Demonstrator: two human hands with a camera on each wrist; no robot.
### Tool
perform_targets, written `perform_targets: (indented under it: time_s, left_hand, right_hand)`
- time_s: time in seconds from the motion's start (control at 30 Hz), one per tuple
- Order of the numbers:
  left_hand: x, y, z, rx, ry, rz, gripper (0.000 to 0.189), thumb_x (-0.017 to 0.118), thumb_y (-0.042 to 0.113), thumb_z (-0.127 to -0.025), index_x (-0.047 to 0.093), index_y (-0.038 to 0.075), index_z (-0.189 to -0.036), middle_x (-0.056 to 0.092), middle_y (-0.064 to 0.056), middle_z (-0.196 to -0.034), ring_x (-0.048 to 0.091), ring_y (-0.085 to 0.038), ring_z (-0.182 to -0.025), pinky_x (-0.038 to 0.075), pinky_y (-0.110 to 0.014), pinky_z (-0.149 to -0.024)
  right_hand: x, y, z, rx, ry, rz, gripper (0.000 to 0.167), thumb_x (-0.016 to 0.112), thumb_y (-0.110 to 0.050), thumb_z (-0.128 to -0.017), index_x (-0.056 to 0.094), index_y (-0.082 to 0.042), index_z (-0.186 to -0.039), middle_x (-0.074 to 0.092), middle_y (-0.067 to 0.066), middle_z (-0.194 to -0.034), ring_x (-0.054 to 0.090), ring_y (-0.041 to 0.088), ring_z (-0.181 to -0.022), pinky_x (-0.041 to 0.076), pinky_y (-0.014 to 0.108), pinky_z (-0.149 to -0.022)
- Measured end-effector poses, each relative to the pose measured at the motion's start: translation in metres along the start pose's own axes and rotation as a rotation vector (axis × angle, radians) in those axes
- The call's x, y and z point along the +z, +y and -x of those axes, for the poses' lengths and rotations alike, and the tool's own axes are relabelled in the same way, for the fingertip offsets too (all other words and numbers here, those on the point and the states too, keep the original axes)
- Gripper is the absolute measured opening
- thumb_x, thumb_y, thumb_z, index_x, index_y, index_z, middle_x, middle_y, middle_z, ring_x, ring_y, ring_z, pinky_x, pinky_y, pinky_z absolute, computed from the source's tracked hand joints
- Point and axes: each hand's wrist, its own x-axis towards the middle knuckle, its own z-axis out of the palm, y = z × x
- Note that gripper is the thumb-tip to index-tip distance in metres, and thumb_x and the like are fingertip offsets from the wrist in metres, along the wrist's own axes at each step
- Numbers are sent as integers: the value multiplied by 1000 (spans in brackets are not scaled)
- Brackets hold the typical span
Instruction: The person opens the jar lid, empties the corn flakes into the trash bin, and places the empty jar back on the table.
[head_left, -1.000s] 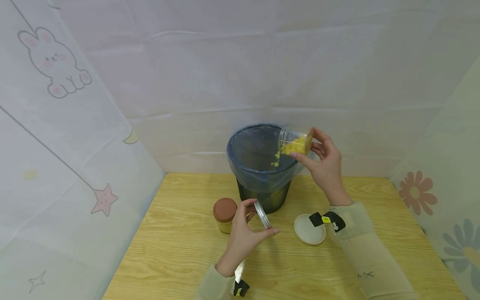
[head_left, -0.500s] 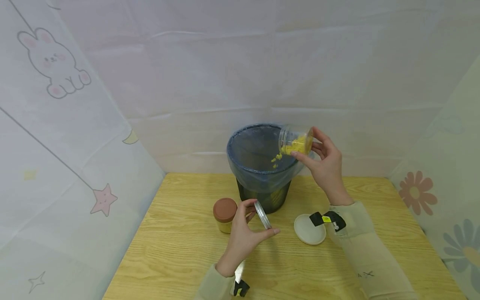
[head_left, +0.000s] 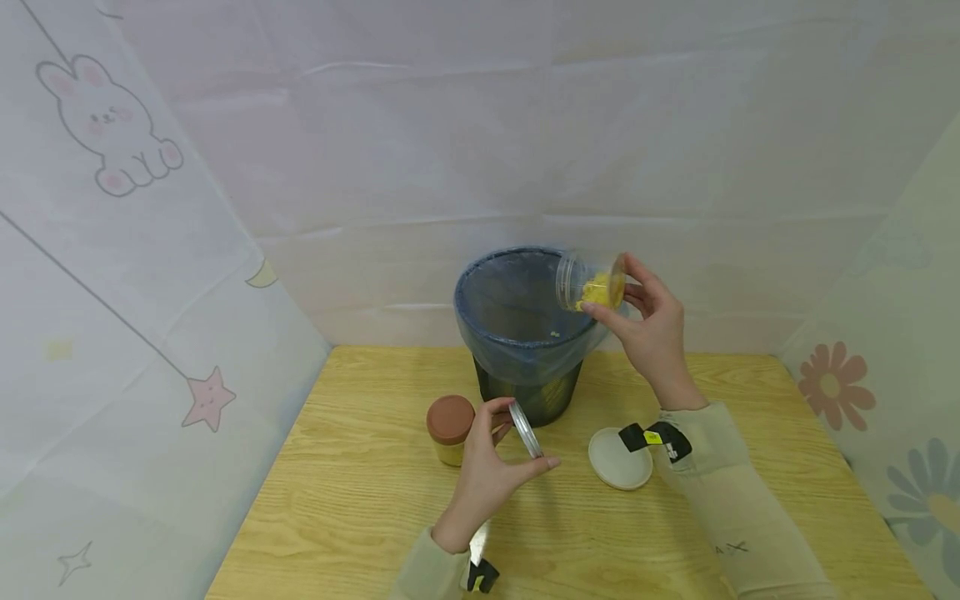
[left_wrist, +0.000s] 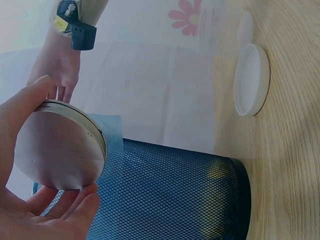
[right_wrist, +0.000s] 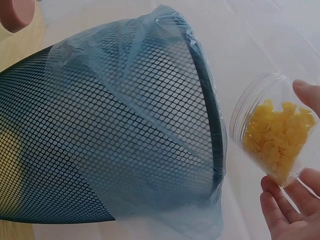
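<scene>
My right hand [head_left: 652, 333] grips a clear plastic jar [right_wrist: 272, 130] by its base, tipped on its side over the right rim of a mesh waste bin [head_left: 525, 392]. Small yellow pieces [right_wrist: 280, 132] lie inside the jar, and a few pale bits [head_left: 555, 334] show just below its mouth, inside the bin's opening. A blue plastic bag [right_wrist: 135, 85] lines the bin and folds down over its outside. Nearer the front, my left hand [head_left: 491, 475] pinches a round silver metal lid [left_wrist: 62, 147] on edge between thumb and fingers, held above the table.
A jar with a reddish-brown lid [head_left: 450, 419] stands left of the bin, partly behind my left hand. On the wooden table [head_left: 360, 500], a white round lid [head_left: 619, 460] lies below my right wrist. Patterned cloth walls [head_left: 375, 167] surround the back and sides.
Yellow pieces were falling from the jar's mouth into the bin; now only a few bits show below it. Fewer pieces remain inside the jar. Both hands have stayed almost in place.
</scene>
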Motion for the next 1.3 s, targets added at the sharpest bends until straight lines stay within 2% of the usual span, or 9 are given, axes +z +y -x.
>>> perform_targets:
  time_s: [0.23,0.43,0.57,0.67,0.77,0.97,1.13,1.2,1.3]
  left_hand:
    - [0,-1,1,24,-3,-21,82,94,32,-75,46,21,-140,51,3,-134,52,-24,-121,42,-49,-107]
    - [0,0,1,13,-3,-28,83,94,32,-75,46,19,-141,50,4,-135,52,-25,-121,42,-49,-107]
    - [0,0,1,13,-2,-35,83,94,31,-75,46,19,-141,50,3,-135,52,-25,-121,43,-50,-106]
    - [0,0,2,7,-1,-31,84,94,30,-74,45,21,-141,51,2,-136,52,-24,-121,42,-49,-107]
    - [0,0,1,7,-3,-27,82,94,28,-75,46,20,-141,51,-1,-137,52,-25,-122,42,-48,-107]
    - [1,-1,2,7,-4,-11,80,94,24,-76,46,18,-140,51,-6,-138,51,-26,-122,41,-48,-108]
    - [2,-1,2,0,-2,1,82,95,19,-74,46,15,-141,50,-8,-138,50,-27,-123,40,-49,-109]
    - [2,-1,1,-21,-1,2,84,94,13,-74,45,11,-141,50,-11,-139,50,-31,-124,39,-51,-109]
    - [2,0,1,-26,-1,3,84,94,14,-74,45,12,-142,50,-10,-140,50,-31,-125,39,-50,-110]
  right_hand:
    - [-3,24,-3,-24,-1,17,78,80,12,-81,47,-4,-151,51,16,-146,59,12,-109,45,30,-103]
    - [-4,30,-3,-36,-9,16,79,84,4,-81,51,-17,-150,53,8,-144,59,13,-110,45,27,-102]
    - [-5,29,-3,-21,-12,39,79,85,0,-82,51,-20,-150,53,5,-145,57,15,-113,45,27,-102]
    - [-5,28,-3,-3,-14,55,79,85,0,-82,50,-19,-151,52,4,-147,56,16,-114,44,28,-103]
    - [-4,23,-2,6,-16,70,79,83,4,-82,48,-13,-152,50,8,-148,55,20,-115,44,32,-104]
    - [0,-6,1,8,-11,61,72,79,9,-84,47,5,-148,49,19,-147,54,25,-113,44,39,-105]
    - [0,-11,1,3,-5,49,70,79,7,-84,48,6,-146,50,20,-145,54,25,-113,44,42,-105]
    - [-1,-5,0,-2,-4,49,71,80,6,-83,49,3,-147,50,18,-146,54,23,-113,44,42,-105]
    - [-2,7,-2,-9,-5,61,73,82,4,-83,50,-1,-148,51,14,-147,55,19,-112,45,37,-104]
